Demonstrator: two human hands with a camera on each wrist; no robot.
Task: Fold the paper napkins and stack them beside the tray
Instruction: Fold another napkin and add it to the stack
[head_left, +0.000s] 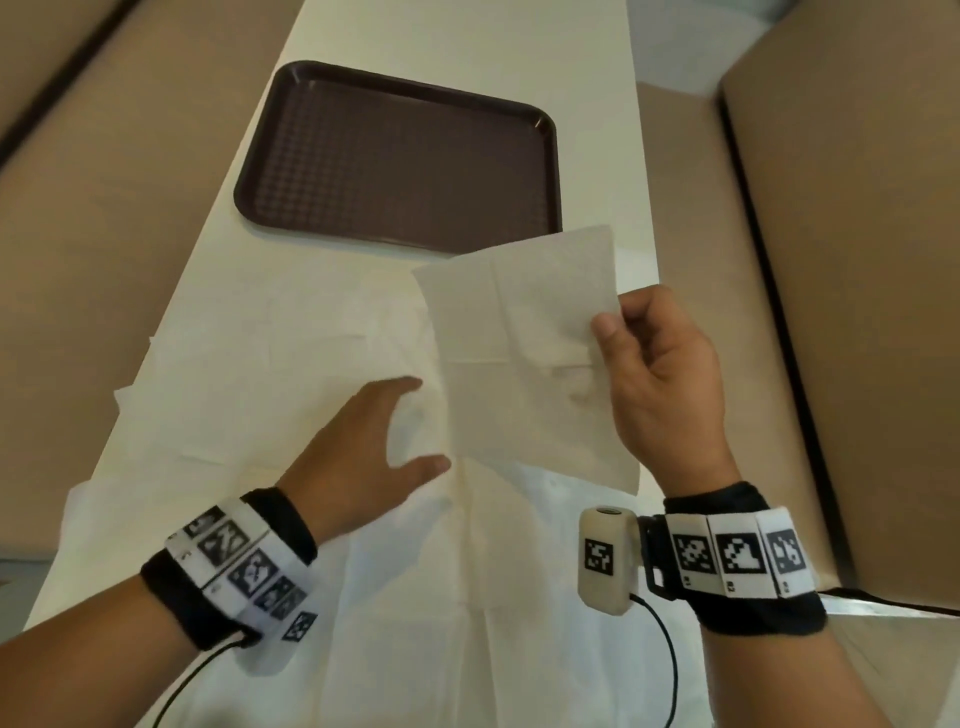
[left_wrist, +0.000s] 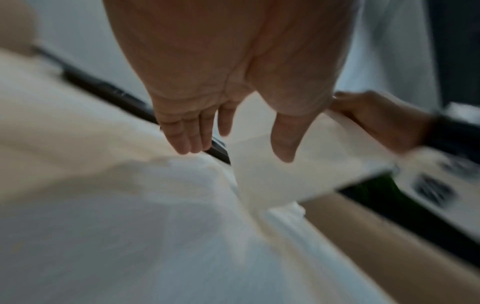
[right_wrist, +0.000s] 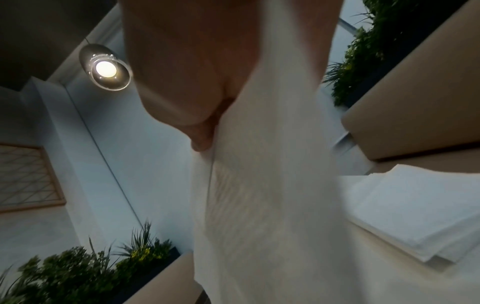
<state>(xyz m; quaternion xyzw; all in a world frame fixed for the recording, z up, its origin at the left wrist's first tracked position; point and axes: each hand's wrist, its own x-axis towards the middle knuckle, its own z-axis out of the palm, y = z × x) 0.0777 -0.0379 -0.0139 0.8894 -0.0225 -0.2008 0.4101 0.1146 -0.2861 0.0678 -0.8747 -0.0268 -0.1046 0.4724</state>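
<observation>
Closest in, a spread of unfolded white napkins (head_left: 291, 374) covers the near end of the table (head_left: 457, 47), overlapping loosely, none of them visibly folded from the head view. Just above them the left hand (head_left: 363, 447) hovers with fingers straight and thumb spread, palm down, gripping nothing, reaching toward the lifted sheet; the left wrist view shows that open palm (left_wrist: 233, 82) over the paper but is too smeared to say whether the fingertips touch it. To the right, the right hand (head_left: 660, 374) pinches one napkin (head_left: 524, 338) at its right edge, thumb on the front face and fingers curled behind, holding it up off the table, its crease lines showing a sheet opened flat. Beyond it, the brown tray (head_left: 400, 156) sits bare on the far stretch of the table, and no folded stack shows beside it in the head view. The right wrist view catches a neat pile of white sheets (right_wrist: 420, 216) at the frame's right, though whether that is folded work or supply, I can't tell. My read: early going, first fold on this sheet not yet made, nearly everything left.
</observation>
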